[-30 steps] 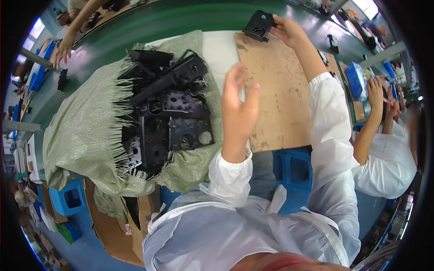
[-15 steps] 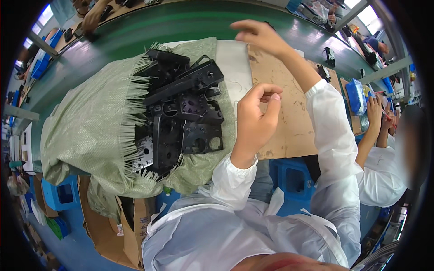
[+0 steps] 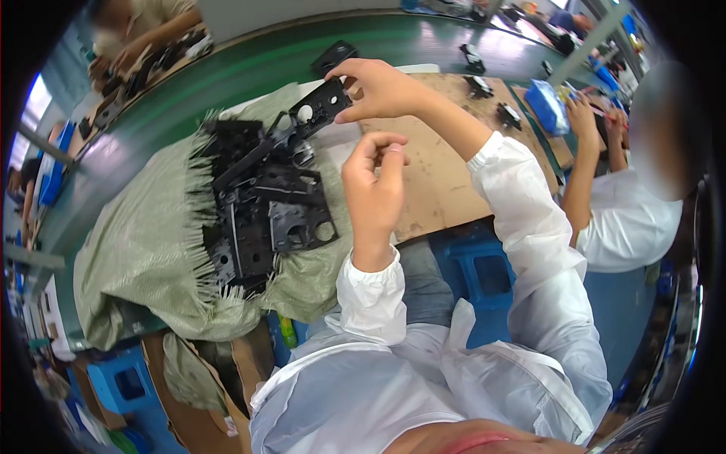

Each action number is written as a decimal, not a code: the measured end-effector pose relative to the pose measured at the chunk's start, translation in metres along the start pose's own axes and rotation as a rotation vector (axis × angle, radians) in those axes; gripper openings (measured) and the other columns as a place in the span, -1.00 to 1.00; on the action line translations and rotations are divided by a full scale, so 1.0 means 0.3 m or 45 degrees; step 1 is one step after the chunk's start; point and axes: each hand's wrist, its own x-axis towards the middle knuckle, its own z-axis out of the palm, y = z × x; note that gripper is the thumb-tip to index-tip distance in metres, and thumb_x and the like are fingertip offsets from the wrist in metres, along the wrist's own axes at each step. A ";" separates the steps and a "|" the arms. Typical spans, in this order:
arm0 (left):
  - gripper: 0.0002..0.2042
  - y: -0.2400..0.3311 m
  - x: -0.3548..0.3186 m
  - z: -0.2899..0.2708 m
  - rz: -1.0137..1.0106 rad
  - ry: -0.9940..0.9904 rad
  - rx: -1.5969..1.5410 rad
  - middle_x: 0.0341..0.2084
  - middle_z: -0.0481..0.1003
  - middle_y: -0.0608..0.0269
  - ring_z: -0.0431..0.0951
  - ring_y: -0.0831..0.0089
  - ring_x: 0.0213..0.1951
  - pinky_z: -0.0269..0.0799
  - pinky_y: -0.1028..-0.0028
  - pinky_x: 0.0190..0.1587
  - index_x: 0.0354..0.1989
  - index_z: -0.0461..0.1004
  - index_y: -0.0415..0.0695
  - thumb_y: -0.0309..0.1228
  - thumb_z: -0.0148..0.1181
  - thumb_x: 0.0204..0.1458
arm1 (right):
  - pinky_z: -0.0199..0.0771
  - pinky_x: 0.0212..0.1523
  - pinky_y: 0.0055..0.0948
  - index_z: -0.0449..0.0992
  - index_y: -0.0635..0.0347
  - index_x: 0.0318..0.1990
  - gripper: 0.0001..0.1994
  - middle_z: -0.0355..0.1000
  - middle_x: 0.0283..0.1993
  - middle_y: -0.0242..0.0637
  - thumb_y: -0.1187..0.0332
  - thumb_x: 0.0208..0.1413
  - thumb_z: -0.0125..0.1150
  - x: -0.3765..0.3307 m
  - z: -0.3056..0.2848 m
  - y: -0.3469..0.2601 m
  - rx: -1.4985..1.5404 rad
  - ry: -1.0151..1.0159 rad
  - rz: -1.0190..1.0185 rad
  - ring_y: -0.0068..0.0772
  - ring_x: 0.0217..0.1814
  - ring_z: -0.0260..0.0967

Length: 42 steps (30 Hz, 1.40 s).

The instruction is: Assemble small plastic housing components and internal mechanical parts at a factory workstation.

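My right hand (image 3: 378, 91) grips the end of a long black plastic frame part (image 3: 324, 107) with round holes, thumb on one side and fingers on the other. The part slants up from a heap of similar black plastic parts (image 3: 253, 216) spilling from the frayed mouth of a green woven sack (image 3: 144, 234). Nearer to me, my left hand (image 3: 374, 185) hovers right of the heap, fingers curled in toward the thumb; whatever it may hold is hidden.
Brown cardboard (image 3: 442, 170) covers the table on the right. Beyond runs a green conveyor belt (image 3: 408, 41) carrying a black part (image 3: 333, 57) and several small black-and-white pieces. A co-worker's sleeve (image 3: 624, 223) is at right. Below are a blue stool (image 3: 484, 265) and a carton (image 3: 174, 386).
My right hand has moved left from over the cardboard and taken hold of a black frame part, raising its end. The view has shifted. A black part now shows on the belt.
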 end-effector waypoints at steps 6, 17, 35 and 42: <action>-0.87 -0.039 0.047 0.120 -0.039 -0.115 0.035 -0.57 0.48 0.34 0.38 0.66 -0.49 0.28 0.60 -0.40 -0.30 0.54 -0.28 -0.52 0.06 0.10 | 0.53 0.03 -0.37 0.41 0.27 0.11 -0.36 0.47 0.01 -0.16 0.35 -0.20 0.52 -0.374 -0.099 0.080 0.455 0.714 0.253 -0.35 -0.01 0.48; -0.72 -0.487 0.565 0.616 0.023 -0.573 1.462 -0.26 0.62 -0.03 0.61 0.03 -0.15 0.52 0.18 -0.09 -0.28 0.65 -0.14 -0.21 0.32 -0.07 | 0.40 0.08 -0.46 0.26 0.30 0.22 -0.32 0.33 0.16 -0.14 0.58 -0.13 0.41 -0.937 0.092 0.051 0.805 1.668 0.799 -0.43 0.09 0.35; -0.84 -0.453 0.324 0.522 0.890 -0.351 1.653 -0.50 0.56 -0.12 0.58 -0.02 -0.40 0.43 0.07 -0.26 -0.55 0.60 -0.27 -0.44 0.16 -0.09 | 0.45 0.03 -0.47 0.19 0.43 0.28 -0.27 0.41 0.09 -0.14 0.49 -0.07 0.40 -0.934 0.190 0.059 0.719 1.669 0.837 -0.47 -0.02 0.41; -0.92 -0.239 0.056 0.293 0.949 -0.204 1.503 -0.40 0.41 0.13 0.40 0.15 -0.23 0.24 0.21 -0.16 -0.44 0.54 -0.18 -0.46 0.26 -0.09 | 0.40 0.04 -0.50 0.28 0.44 0.20 -0.52 0.43 0.03 -0.15 0.39 0.19 0.21 -0.897 0.213 0.044 0.802 1.811 0.725 -0.49 0.04 0.38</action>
